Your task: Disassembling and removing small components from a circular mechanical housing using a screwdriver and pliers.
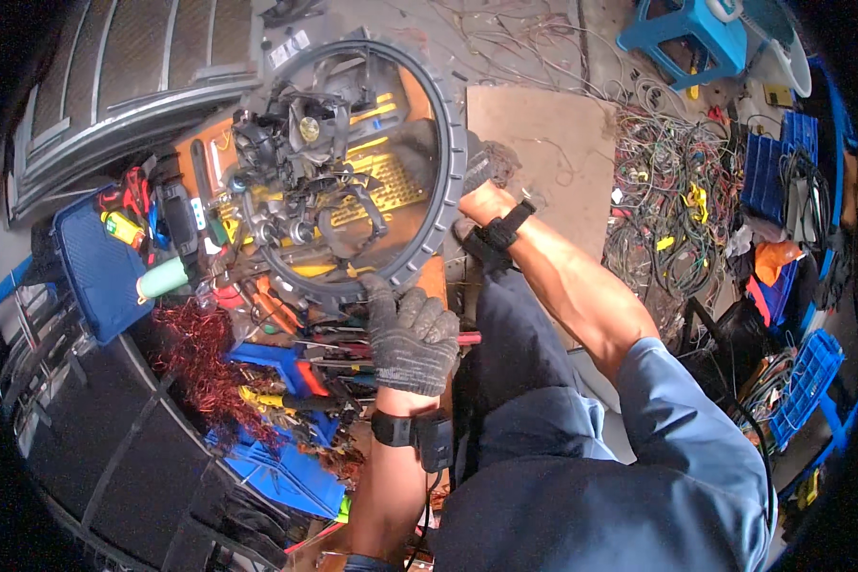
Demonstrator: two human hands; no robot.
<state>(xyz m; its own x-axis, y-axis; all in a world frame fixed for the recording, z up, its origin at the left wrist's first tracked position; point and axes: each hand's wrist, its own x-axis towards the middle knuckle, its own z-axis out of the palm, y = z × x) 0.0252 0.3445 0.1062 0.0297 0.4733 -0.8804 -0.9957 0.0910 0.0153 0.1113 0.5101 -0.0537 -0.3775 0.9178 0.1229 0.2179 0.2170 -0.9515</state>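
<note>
My left hand [415,334], in a grey knitted glove, is curled closed just below a large black ribbed ring [445,181]. Its thumb reaches the ring's near rim. A red handle [470,338] sticks out past the right side of this fist; the rest of that tool is covered by the hand. Beside the ring's right side is my right hand [491,167], also gloved, smeared by motion, its fingers not clearly visible. Through the ring show a tangle of black parts [310,138] and a yellow perforated tray [386,181].
Pliers and other hand tools, red wire shavings [195,353] and a blue bin [286,472] crowd the left side. A flat cardboard sheet [553,143] lies beyond my right arm, beside a heap of cables [677,200]. A blue stool [691,38] stands far right.
</note>
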